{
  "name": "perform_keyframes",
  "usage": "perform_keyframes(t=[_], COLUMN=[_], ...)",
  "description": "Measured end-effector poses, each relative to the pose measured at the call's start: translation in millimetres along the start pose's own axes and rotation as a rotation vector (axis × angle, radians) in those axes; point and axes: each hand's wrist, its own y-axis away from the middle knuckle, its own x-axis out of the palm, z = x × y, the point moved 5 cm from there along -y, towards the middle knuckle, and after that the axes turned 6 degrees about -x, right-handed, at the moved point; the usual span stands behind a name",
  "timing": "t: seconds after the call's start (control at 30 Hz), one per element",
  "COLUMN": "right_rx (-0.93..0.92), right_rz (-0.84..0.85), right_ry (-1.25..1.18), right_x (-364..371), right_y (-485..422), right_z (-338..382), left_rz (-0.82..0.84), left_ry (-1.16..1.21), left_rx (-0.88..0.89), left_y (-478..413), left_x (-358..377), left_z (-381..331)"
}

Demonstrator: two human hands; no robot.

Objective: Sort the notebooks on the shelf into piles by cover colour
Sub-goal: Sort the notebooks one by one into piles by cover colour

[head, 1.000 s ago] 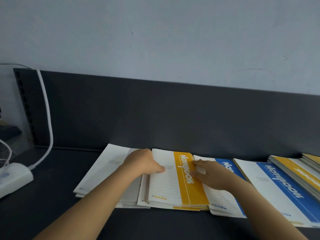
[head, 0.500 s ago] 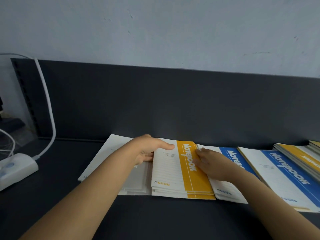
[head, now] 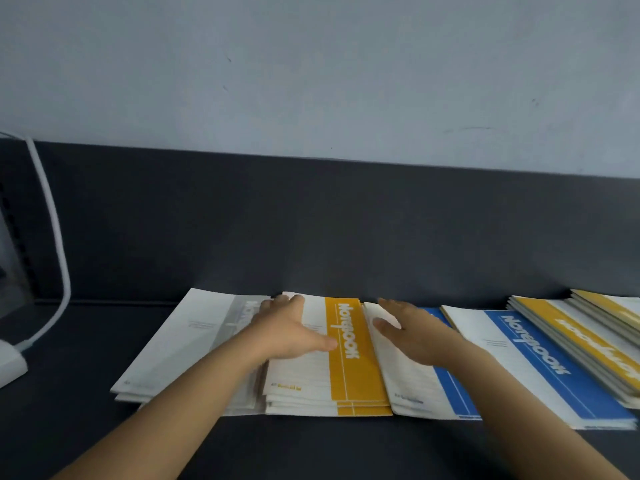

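A pile of yellow-banded notebooks (head: 349, 368) lies at the middle of the dark shelf (head: 69, 420). My left hand (head: 291, 330) rests flat on its white left half, fingers straight. Left of it sits a pile of grey-banded notebooks (head: 180, 344), partly under my left forearm. Right of the yellow pile is a blue-banded pile (head: 408, 386), with my right hand (head: 412, 330) lying on it, fingers extended. Further right lie a second blue notebook pile (head: 533, 355) and a slanted stack of yellow ones (head: 585, 344).
The shelf's dark back panel (head: 311, 230) rises just behind the notebooks, with a pale wall above. A white cable (head: 52, 216) runs down to a white device (head: 8, 365) at the left edge. Bare shelf surface lies in front of the piles.
Both hands let go of the yellow pile's edges and now lie flat, the left on the yellow pile, the right on the blue pile. The yellow pile sits squarer.
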Motion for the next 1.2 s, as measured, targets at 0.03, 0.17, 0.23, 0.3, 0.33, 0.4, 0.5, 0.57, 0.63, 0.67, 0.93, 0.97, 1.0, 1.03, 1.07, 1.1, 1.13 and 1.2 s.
perform_keyframes(t=[0.03, 0.17, 0.23, 0.3, 0.33, 0.4, 0.5, 0.57, 0.63, 0.67, 0.93, 0.97, 1.0, 1.03, 1.07, 1.1, 1.13, 1.2], right_rx=[0.010, 0.168, 0.232, 0.288, 0.317, 0.328, 0.269, 0.220, 0.195, 0.192, 0.122, 0.107, 0.097, 0.092, 0.091, 0.089, 0.084, 0.051], right_rz=[-0.011, -0.039, -0.085, -0.072, -0.054, -0.018, -0.008, -0.018, -0.052, -0.074, -0.168, -0.172, -0.186, -0.216, -0.262, -0.332, -0.405, -0.480], right_ry=[0.036, 0.179, 0.240, 0.216, 0.181, 0.140, 0.171, 0.177, 0.163, 0.147, 0.141, 0.145, 0.128, 0.086, 0.029, -0.016, -0.039, -0.089], right_x=[-7.2, -39.6, -55.7, -62.8, -63.7, -59.8, -49.1, -41.9, -38.7, -38.1, -34.7, -36.1, -38.6, -42.7, -48.4, -55.2, -61.4, -66.5], right_y=[2.9, 23.8, 36.2, 44.9, 47.5, 47.5, 40.8, 37.4, 37.2, 37.2, 30.2, 31.4, 33.1, 35.7, 39.1, 42.9, 46.3, 51.1], right_z=[-10.2, -69.0, -104.2, -134.7, -146.5, -163.8, -173.3, -174.2, -172.2, -172.1, -163.9, -162.3, -161.7, -162.2, -162.7, -162.9, -161.4, -154.1], left_rz=[-0.020, -0.083, -0.125, -0.100, -0.064, 0.009, 0.065, 0.068, 0.091, 0.121, 0.205, 0.223, 0.239, 0.237, 0.218, 0.189, 0.161, 0.120], left_ry=[-0.079, -0.176, -0.195, -0.139, -0.092, 0.028, 0.172, 0.240, 0.356, 0.454, 0.928, 0.928, 0.931, 0.929, 0.918, 0.898, 0.876, 0.843], left_rx=[0.031, 0.135, 0.192, 0.228, 0.234, 0.219, 0.172, 0.131, 0.086, 0.065, -0.039, -0.030, -0.020, -0.012, -0.006, -0.007, -0.007, -0.002], left_y=[4.6, 19.1, 23.0, 21.8, 17.9, 9.9, -0.3, -7.6, -11.0, -11.8, -11.7, -13.3, -14.2, -14.0, -14.7, -14.7, -13.9, -12.1], left_x=[2.6, 17.2, 30.0, 47.0, 57.6, 78.2, 101.2, 108.6, 111.5, 113.3, 129.8, 132.8, 133.8, 131.5, 126.1, 117.3, 106.3, 79.4], left_z=[-8.7, -54.7, -87.2, -122.3, -139.3, -170.4, -203.3, -211.4, -209.9, -207.8, -205.7, -207.7, -209.7, -211.0, -210.3, -207.8, -203.5, -189.4])
